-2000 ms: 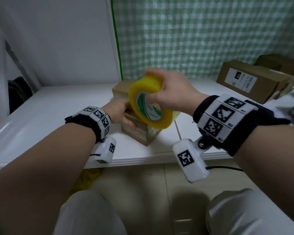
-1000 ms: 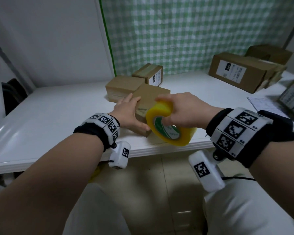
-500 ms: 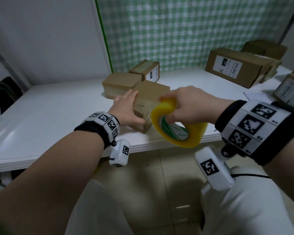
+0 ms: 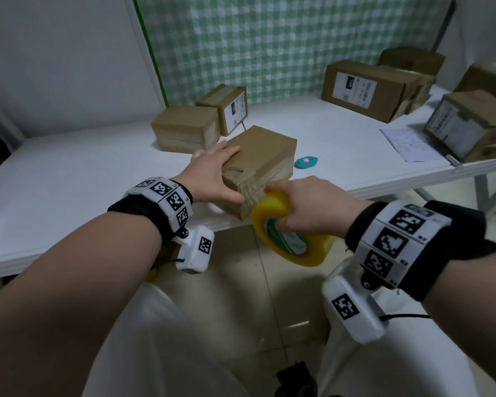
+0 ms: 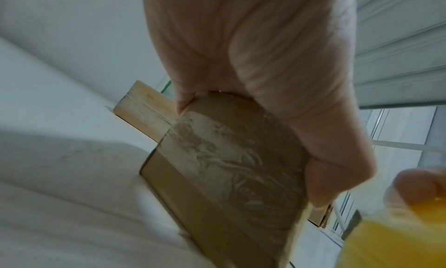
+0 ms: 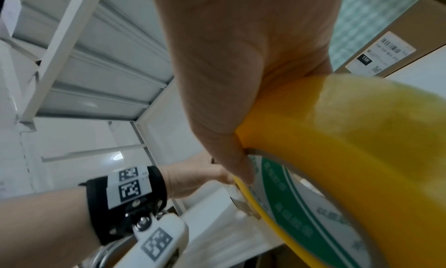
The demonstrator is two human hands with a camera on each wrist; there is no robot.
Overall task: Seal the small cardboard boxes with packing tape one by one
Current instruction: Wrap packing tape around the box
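A small brown cardboard box (image 4: 265, 151) sits near the front edge of the white table (image 4: 69, 173), turned at an angle. My left hand (image 4: 214, 174) holds it, fingers over the top and thumb on the near side; the left wrist view shows the thumb pressed on the taped face of the box (image 5: 229, 167). My right hand (image 4: 308, 206) grips a yellow roll of packing tape (image 4: 294, 239) at the box's near corner, hanging past the table edge. In the right wrist view the tape roll (image 6: 350, 157) fills the lower right with my thumb at its core.
Two more small boxes (image 4: 185, 130) (image 4: 228, 106) stand just behind. A larger labelled box (image 4: 367, 87) and others sit at the back right, another box (image 4: 476, 124) at the right edge. A teal object (image 4: 306, 162) and a paper sheet (image 4: 410, 144) lie on the table.
My right hand has brought the tape roll down from above the box to its near corner, below the table edge. My left hand has stayed on the box.
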